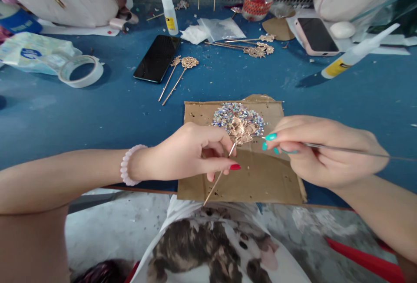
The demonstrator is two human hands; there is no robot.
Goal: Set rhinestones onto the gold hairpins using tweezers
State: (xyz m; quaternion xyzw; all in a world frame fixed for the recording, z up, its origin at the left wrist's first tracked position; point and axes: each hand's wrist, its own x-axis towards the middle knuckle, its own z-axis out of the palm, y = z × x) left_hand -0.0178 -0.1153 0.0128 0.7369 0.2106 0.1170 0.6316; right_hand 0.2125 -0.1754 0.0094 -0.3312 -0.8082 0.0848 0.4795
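The left hand pinches the pin by its stem, likely keeping its head unobstructed over the beads, towards the cardboard's far edge; the right hand pinches a rod near its tip, probably for steadiness.

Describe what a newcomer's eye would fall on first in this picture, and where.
Probably the gold flower-topped pin, held in the left hand over the cardboard. Behind it glitters a pile of tiny multicoloured stones. To its right, the right hand, with turquoise nails, grips a thin metal tool.
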